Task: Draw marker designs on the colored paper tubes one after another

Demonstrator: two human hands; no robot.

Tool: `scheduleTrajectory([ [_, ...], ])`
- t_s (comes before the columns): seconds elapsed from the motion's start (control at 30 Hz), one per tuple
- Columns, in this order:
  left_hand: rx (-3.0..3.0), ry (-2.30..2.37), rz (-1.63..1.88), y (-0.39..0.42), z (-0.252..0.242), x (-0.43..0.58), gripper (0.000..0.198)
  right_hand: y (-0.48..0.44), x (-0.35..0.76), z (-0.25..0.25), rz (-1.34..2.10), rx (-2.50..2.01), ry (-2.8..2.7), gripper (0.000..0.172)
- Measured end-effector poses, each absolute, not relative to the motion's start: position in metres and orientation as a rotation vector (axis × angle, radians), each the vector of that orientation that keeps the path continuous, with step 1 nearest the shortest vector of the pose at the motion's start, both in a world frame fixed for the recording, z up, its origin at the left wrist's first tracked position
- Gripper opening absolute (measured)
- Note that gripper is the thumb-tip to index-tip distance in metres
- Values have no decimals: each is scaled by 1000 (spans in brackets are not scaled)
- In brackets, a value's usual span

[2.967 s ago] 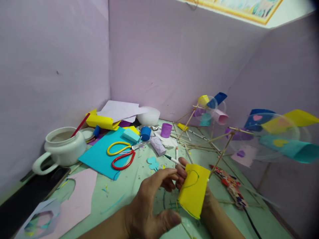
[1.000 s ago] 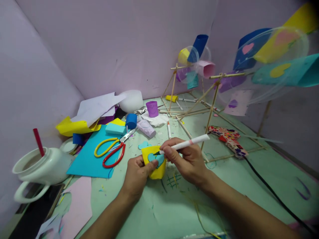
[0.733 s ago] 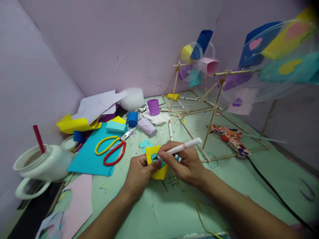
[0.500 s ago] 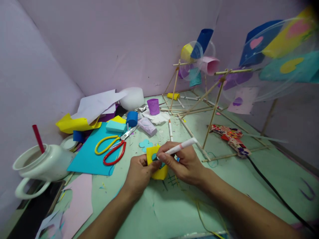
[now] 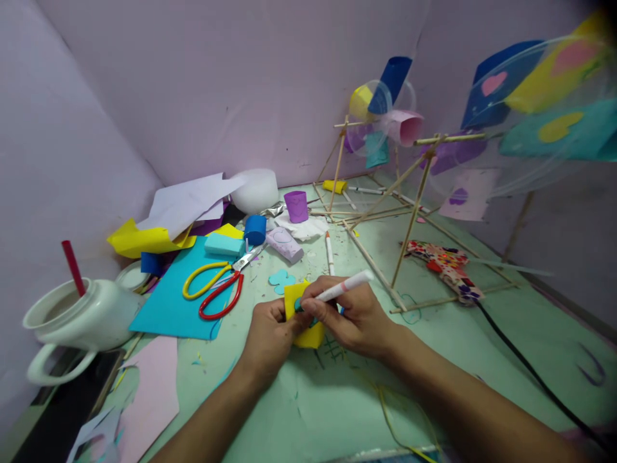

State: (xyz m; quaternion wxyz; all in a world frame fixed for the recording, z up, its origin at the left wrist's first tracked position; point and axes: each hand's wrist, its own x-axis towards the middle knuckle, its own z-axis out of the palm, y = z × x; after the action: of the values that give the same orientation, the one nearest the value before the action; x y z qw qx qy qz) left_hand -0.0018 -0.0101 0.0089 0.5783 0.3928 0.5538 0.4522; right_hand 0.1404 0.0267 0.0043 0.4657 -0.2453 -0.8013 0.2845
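A pale green table (image 5: 337, 402) spread beneath both hands, marked with pen lines and dotted with paper scraps. Lilac walls (image 5: 216, 103) rose beyond the hands and on either side.

Directly past the left hand (image 5: 270, 334) lay a flower-shaped cutout (image 5: 281, 281); to that hand's left, scissors (image 5: 236, 274) with one yellow and one red handle rested partly on a blue sheet (image 5: 168, 308). Farther left stood a white pot (image 5: 108, 315) holding a red stick (image 5: 73, 269), with a cut pink sheet (image 5: 157, 386) nearer the person. Beyond the hands were a blue roll (image 5: 255, 229), a purple roll (image 5: 296, 207) and a white bowl (image 5: 255, 191). Past the right hand (image 5: 354, 318) and to its right, a stick frame (image 5: 413, 215) and a cloth-patterned glue gun (image 5: 448, 260) took up the table, the gun's black cord (image 5: 525, 360) running back toward the near edge. Yellow string (image 5: 386, 415) lay loosely curled below the right wrist.

The frame was of thin, straight wooden sticks, carrying a clear round wheel with curved paper blades (image 5: 556, 132). The left hand pinched a smooth yellow paper roll (image 5: 311, 335) between the two hands, with a bit of blue paper (image 5: 297, 303) on its face. The right hand gripped a slim white pen (image 5: 344, 287), its dark tip at the blue paper; fingers hid whether it touched.
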Motion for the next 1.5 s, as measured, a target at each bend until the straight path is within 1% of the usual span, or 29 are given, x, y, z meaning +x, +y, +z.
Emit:
scheduleTrajectory([
  [0.23, 929, 1348, 1036, -10, 6, -3, 44, 27, 139, 4, 696, -598, -1929, 15],
  [0.53, 911, 1351, 1046, -10, 6, -4, 31, 28, 136, 5, 702, -627, -1849, 12],
  [0.73, 919, 1377, 1035, -11, 5, -5, 32, 29, 136, 4, 688, -655, -1814, 10],
  [1.17, 882, 1375, 1046, -10, 7, -3, 37, 30, 136, 5, 711, -711, -1759, 12],
  [1.5, 821, 1326, 1075, -9, 4, -4, 32, 30, 137, 4, 711, -735, -1760, 13],
])
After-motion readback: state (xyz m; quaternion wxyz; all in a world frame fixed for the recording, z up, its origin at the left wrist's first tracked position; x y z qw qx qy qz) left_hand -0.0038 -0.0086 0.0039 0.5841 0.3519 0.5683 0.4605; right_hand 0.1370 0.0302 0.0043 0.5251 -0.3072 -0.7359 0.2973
